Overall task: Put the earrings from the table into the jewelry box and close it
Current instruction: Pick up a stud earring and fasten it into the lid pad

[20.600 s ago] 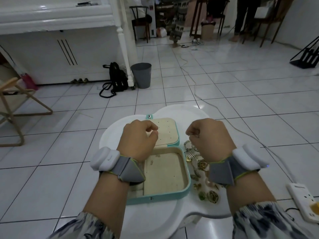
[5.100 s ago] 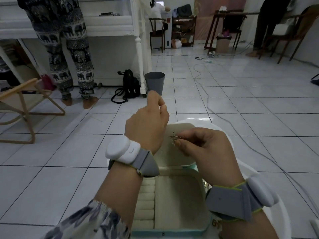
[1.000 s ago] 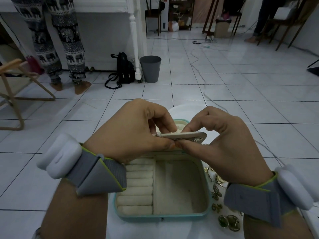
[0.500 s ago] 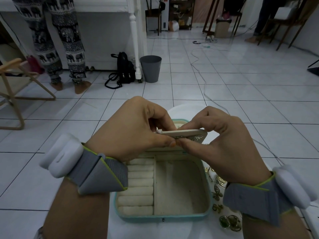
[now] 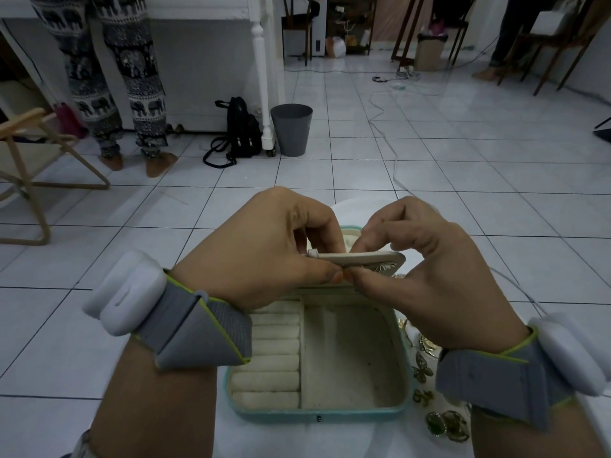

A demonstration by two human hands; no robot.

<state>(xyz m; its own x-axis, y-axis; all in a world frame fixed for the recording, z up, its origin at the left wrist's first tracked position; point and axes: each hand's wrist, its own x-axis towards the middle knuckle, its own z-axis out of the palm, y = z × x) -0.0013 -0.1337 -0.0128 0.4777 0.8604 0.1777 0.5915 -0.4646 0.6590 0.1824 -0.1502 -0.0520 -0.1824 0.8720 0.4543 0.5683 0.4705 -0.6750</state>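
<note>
Subject: open jewelry box (image 5: pixel 317 416), teal outside and cream-lined, resting on a white table (image 5: pixel 347 209) directly in front of the person.

Left hand (image 5: pixel 264 246): fingers curled, thumb below and fingertips above, pinching the left end of a flat cream panel (image 5: pixel 370 258). The panel is held roughly level and edge-on to the camera, raised above the far side of the box. A small white nub (image 5: pixel 312 253) projects from its left end, beside the left fingertips.

Right hand (image 5: pixel 426 269): fingers curled, thumb beneath and forefinger on top, pinching the same panel near its middle. The two thumbs almost meet under it. A silvery patterned piece (image 5: pixel 383 268) shows just under the panel's right end; whether it is fastened to the panel cannot be told.

Box interior: a bank of ring rolls (image 5: pixel 267 358) on the left and one open compartment (image 5: pixel 347 358) on the right, divided by a straight partition. No jewelry is discernible in either.

Earrings (image 5: pixel 423 371): several gold-toned pieces, two with green stones, lie on the table just beside the right wall of the box, partly hidden by the right wrist.

Both wrists carry grey bands with white units.

Surroundings: tiled floor, grey bin (image 5: pixel 291 130), black backpack (image 5: pixel 241 130) beside it, wooden chair (image 5: pixel 29 166) at left, a person (image 5: pixel 115 77) in patterned trousers standing behind.
</note>
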